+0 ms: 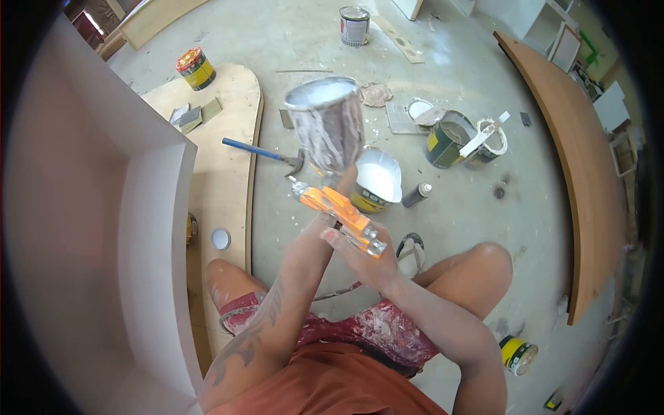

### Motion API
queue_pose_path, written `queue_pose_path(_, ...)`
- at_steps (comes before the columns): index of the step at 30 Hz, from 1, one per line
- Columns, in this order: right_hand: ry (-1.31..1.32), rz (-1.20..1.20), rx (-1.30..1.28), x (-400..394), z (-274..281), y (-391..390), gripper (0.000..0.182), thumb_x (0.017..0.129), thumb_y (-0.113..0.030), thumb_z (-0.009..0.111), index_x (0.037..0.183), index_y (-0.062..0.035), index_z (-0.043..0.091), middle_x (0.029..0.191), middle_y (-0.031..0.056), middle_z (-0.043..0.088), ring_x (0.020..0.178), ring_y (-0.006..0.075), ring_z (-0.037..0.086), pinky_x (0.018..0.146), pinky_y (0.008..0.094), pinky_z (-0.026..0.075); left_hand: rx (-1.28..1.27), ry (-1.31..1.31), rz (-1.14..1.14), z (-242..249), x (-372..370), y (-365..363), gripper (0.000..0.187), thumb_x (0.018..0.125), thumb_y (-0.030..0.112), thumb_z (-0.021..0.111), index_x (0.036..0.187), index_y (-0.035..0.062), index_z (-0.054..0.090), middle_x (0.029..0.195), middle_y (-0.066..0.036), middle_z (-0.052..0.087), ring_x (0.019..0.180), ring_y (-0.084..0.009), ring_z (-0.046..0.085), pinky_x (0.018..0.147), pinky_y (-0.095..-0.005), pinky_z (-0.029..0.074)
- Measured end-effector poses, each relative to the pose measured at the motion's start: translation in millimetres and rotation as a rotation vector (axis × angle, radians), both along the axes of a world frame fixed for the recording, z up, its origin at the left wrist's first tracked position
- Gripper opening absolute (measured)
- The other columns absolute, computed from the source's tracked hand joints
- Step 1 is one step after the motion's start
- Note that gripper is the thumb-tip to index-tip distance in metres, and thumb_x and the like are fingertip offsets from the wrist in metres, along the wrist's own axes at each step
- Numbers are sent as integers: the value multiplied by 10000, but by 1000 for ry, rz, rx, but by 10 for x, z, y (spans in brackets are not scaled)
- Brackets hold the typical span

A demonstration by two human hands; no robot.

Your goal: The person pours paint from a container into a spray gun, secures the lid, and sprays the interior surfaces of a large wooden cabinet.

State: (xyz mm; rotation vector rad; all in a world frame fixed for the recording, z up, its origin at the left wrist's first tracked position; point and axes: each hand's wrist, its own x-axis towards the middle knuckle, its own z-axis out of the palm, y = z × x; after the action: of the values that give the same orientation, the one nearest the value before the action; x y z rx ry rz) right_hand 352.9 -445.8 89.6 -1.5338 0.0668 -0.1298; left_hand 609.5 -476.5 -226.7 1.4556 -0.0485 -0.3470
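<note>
A white cabinet panel [149,228] stands at the left, with an open paint can [377,181] on the floor beyond. At centre, above the knees, the spray gun [337,162] with its paint-smeared cup is held up, clamped by both the left hand [319,223] and the right hand [365,257].

Bright, even daylight, soft shadows; fisheye bends the edges into a dark vignette, and the paint cup [325,124] looks perhaps motion-blurred.

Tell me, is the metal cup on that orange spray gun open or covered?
Open. The cup has no lid, and white paint shows inside its rim, atop the spray gun.
</note>
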Motion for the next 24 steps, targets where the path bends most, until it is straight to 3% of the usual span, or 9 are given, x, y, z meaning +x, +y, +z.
queue_pose_path(4,38,-33,22,-53,-103,-131,344,937,-194,698,1216,-3,637,903,15,685,847,74,604,756,271,498,227,-84,18,447,-67,58,432,778,-19,484,1175,-43,653,931,-141,692,796,-227,630,712,-336,504)
queue_pose_path(7,45,1,-144,-125,-224,-215,323,948,-204,689,1201,-8,642,873,-15,670,788,51,572,694,250,476,413,-95,14,571,-349,587,410,802,-13,499,1177,-37,664,968,-128,702,816,-212,647,720,-320,514)
queue_pose_path(10,187,-28,-2,-198,-239,-204,299,953,-216,686,1174,-16,655,837,-30,657,689,25,529,598,227,433,530,-94,41,652,-517,1058,395,818,-9,510,1178,-33,671,993,-119,708,829,-202,659,725,-309,521)
queue_pose_path(12,297,-54,182,-243,-229,-182,282,954,-216,685,1160,-25,661,819,-32,653,624,5,497,537,212,394,111,-107,303,701,-509,1252,502,729,-84,410,1136,-40,700,855,-100,703,721,-199,654,647,-296,523)
queue_pose_path(13,305,-41,182,-280,-259,-180,282,954,-216,685,1160,-25,661,819,-32,653,624,5,497,537,212,394,115,-99,316,855,-547,1382,502,729,-84,410,1136,-40,700,855,-100,703,721,-199,654,647,-296,523)
queue_pose_path(15,325,-12,237,-344,-391,-199,284,956,-213,679,1181,-40,658,831,-31,658,585,1,485,511,202,382,-178,42,378,1240,-564,1668,545,677,-128,396,1128,-37,688,861,-99,679,680,-143,606,598,-265,475)
queue_pose_path(19,305,134,-63,-511,-854,-265,330,949,-200,681,1230,-37,625,852,2,671,632,51,557,575,233,449,-101,-53,426,1752,-457,2281,540,676,-144,387,1133,-74,668,883,-119,681,700,-165,635,623,-268,503)
queue_pose_path(21,14,198,-343,-575,-968,-242,321,937,-174,683,1215,-33,608,884,45,679,729,128,631,681,289,506,-127,-64,453,2066,-413,2500,536,676,-147,390,1134,-84,662,889,-125,680,706,-171,639,627,-270,508)
queue_pose_path(24,17,327,-281,-625,-953,-152,284,920,-152,689,1163,-38,600,907,75,680,834,183,668,765,336,521,-152,-121,471,2460,-350,2762,585,685,-139,349,1189,-107,645,953,-187,689,791,-224,675,712,-305,547)
